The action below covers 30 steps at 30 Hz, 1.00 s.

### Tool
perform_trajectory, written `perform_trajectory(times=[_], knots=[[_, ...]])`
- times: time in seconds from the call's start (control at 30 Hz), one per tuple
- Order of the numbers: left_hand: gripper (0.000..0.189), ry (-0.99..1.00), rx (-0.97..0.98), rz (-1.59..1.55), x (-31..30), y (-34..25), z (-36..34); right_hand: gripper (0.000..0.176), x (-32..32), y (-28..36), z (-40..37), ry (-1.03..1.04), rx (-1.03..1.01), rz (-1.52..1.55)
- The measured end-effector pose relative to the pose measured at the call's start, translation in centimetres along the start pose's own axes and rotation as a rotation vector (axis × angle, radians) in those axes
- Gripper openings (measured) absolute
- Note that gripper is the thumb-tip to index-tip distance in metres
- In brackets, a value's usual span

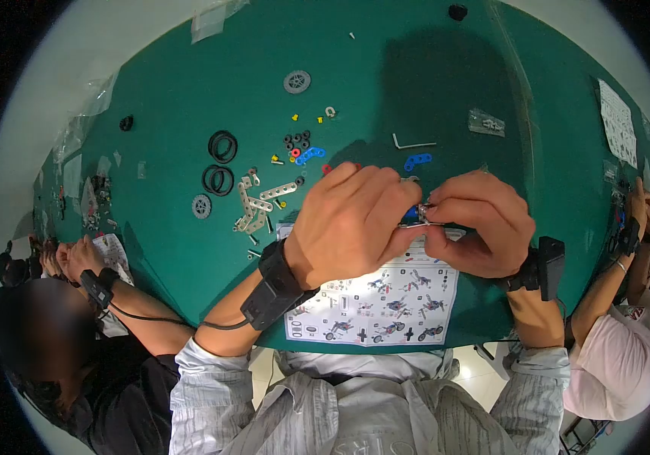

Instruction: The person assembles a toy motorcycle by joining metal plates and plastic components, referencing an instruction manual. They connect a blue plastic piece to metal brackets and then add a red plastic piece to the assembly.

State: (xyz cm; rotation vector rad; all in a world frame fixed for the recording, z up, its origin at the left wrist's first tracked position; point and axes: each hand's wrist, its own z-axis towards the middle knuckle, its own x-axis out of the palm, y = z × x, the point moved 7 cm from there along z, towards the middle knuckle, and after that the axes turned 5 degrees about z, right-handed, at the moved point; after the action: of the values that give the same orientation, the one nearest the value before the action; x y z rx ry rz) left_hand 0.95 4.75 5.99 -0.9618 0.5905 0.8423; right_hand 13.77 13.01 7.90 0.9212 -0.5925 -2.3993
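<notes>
My left hand (pixel 344 227) is closed, its thumb and fingers pinching a small blue-and-metal toy assembly (pixel 413 215). From the other side, the thumb and fingertips of my right hand (pixel 484 220) grip the metal end of the same piece. Fingers cover most of it, so its full shape is hidden. Under both hands lies a printed instruction sheet (pixel 374 307) with drawings of a motorcycle build. Just beyond the hands are a blue perforated strip (pixel 418 161) and an L-shaped hex key (pixel 414 144).
Left of my hands lie metal perforated strips (pixel 253 205), black rubber rings (pixel 222 146), a grey wheel (pixel 201 206), another grey wheel (pixel 297 82) and a blue curved link (pixel 310 155). A small bag of screws (pixel 486 123) is at right. People sit on both sides.
</notes>
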Motion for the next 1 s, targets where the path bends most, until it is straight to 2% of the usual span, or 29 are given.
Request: perform_trajectory(times=[0.17, 0.37, 0.5, 0.63, 1.0], knots=[[0.034, 0.005, 0.036, -0.041, 0.01, 0.07, 0.03, 0.031, 0.32, 0.08, 0.06, 0.002, -0.005, 0.029], [0.031, 0.026, 0.066, 0.059, -0.11, -0.11, -0.21, 0.031, 0.34, -0.05, 0.1, -0.009, 0.013, 0.057], [0.032, -0.041, 0.113, 0.106, -0.36, -0.29, -0.21, 0.03, 0.07, -0.11, 0.36, 0.0, 0.037, 0.07], [0.033, 0.005, 0.104, 0.117, -0.28, -0.16, -0.17, 0.03, -0.05, -0.22, 0.39, 0.008, 0.085, 0.124], [0.03, -0.032, 0.148, 0.096, 0.26, -0.2, -0.42, 0.029, 0.1, -0.31, 0.04, 0.018, 0.084, 0.068]])
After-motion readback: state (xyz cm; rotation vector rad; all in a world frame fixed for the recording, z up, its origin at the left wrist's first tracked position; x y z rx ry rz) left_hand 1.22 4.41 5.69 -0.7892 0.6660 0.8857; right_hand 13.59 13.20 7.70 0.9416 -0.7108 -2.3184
